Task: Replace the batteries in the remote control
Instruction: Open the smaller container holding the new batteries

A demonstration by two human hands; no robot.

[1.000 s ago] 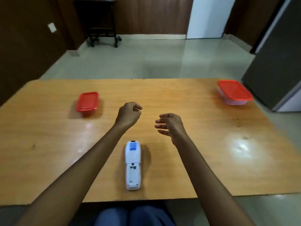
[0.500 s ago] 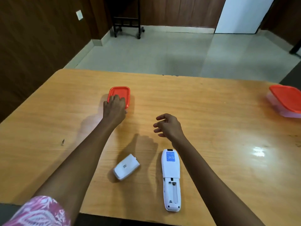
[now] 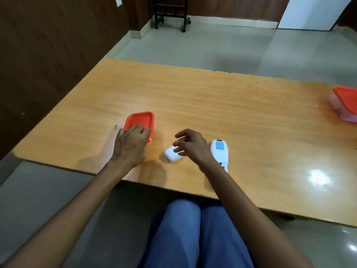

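The white remote [image 3: 219, 153] lies face down near the table's front edge, its blue label showing and its lower part hidden by my right wrist. Its white battery cover [image 3: 171, 155] lies loose on the table to the remote's left. A small red-lidded container [image 3: 140, 122] sits further left. My left hand [image 3: 131, 146] grips the near end of that container, fingers curled over its lid. My right hand [image 3: 190, 146] hovers between the cover and the remote, fingers loosely curled and apart, holding nothing.
A larger container with a red lid [image 3: 345, 104] stands at the table's [image 3: 222, 105] right edge. The table's left corner and front edge are close to the small container. My blue-trousered knees [image 3: 193, 235] are below the front edge. A black cart [image 3: 171, 13] stands on the far floor.
The view swung left and down. My left hand reached the small red container, closed on its near end and drew it closer. The battery cover came off the remote and lies beside it.
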